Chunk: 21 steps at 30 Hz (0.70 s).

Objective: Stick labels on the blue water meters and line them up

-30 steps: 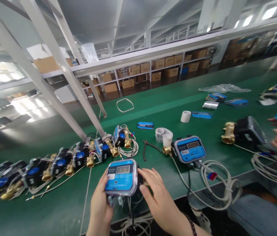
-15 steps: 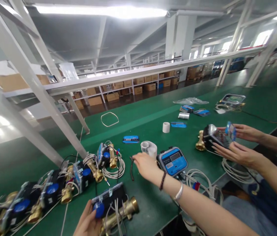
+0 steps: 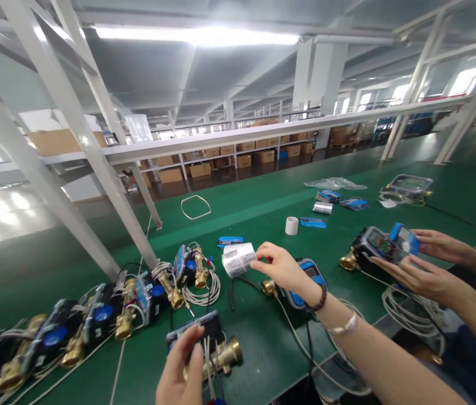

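In my right hand (image 3: 283, 271) is a roll of printed white labels (image 3: 237, 261), pinched by its right edge and tilted above the table. My left hand (image 3: 182, 365) is at the bottom, thumb and fingers apart, beside a black meter with a brass pipe body (image 3: 230, 353) and grey cables. Whether its fingertips touch the meter I cannot tell. A blue-faced meter (image 3: 313, 272) lies partly hidden behind my right wrist. Under the label roll, a short black strip (image 3: 232, 296) rests on the green table (image 3: 259, 360).
Several brass-and-black meters (image 3: 103, 314) with coiled cables line the left. At right, a co-worker's hands (image 3: 423, 270) hold a blue panel (image 3: 404, 237) over an opened meter (image 3: 371, 242). A smaller white roll (image 3: 291, 225) stands mid-table. White frame posts (image 3: 94, 185) rise at left.
My right hand has taken hold of the label roll and lifted it off the table, tilting it. My left hand has loosened from the meter's blue round part. The co-worker's blue panel has turned.
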Motion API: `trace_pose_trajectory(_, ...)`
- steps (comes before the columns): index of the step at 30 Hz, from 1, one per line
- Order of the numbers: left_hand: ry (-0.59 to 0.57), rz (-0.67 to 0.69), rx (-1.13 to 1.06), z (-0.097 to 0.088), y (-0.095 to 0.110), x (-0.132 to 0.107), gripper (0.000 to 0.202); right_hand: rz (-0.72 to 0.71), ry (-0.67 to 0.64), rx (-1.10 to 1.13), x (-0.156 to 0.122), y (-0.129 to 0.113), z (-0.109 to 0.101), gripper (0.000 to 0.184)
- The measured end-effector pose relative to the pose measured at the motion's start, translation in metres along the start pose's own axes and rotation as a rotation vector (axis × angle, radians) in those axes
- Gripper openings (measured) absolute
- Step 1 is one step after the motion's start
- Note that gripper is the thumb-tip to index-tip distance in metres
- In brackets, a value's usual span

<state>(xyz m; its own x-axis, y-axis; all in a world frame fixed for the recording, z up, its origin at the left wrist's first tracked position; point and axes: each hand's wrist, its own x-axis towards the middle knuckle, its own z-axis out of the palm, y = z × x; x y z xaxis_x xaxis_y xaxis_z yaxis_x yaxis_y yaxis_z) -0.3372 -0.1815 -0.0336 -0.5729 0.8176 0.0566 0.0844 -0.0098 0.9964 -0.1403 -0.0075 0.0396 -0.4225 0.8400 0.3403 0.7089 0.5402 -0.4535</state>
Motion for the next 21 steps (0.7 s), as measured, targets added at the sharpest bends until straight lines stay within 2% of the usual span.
trace_pose_trajectory(2, -0.141, 0.042, -0.014, 0.015, 0.007, 0.001, 0.047, -0.042, 0.069, 0.17, -0.035, -0.011, 0.001, 0.012)
trace_pose_trajectory(6, -0.239, 0.152, -0.081, 0.043, 0.017, -0.003, 0.067, -0.134, 0.218, 0.513, -0.097, -0.028, 0.013, 0.02)
trace_pose_trajectory(9, -0.303, 0.15, -0.099, 0.053, 0.017, -0.014, 0.066, -0.157, 0.325, 0.456, -0.126, -0.034, 0.015, 0.019)
trace_pose_trajectory(11, -0.254, 0.217, -0.043, 0.054, 0.015, -0.022, 0.056, -0.159, 0.509, 0.343, -0.136, -0.036, 0.011, 0.014)
trace_pose_trajectory(13, -0.183, 0.355, 0.061, 0.052, 0.013, -0.028, 0.046, -0.18, 0.645, 0.202, -0.141, -0.039, 0.006, 0.021)
trace_pose_trajectory(15, -0.167, 0.499, 0.149, 0.049, 0.012, -0.033, 0.04, -0.239, 0.614, 0.115, -0.142, -0.044, 0.003, 0.03)
trace_pose_trajectory(17, -0.184, 0.605, 0.187, 0.046, 0.014, -0.036, 0.038, -0.282, 0.52, 0.13, -0.141, -0.05, 0.005, 0.025)
trace_pose_trajectory(19, -0.191, 0.625, 0.181, 0.044, 0.016, -0.04, 0.036, -0.276, 0.49, 0.199, -0.14, -0.056, 0.01, 0.018)
trace_pose_trajectory(21, -0.2, 0.564, 0.161, 0.043, 0.016, -0.043, 0.035, -0.251, 0.504, 0.261, -0.14, -0.059, 0.015, 0.012)
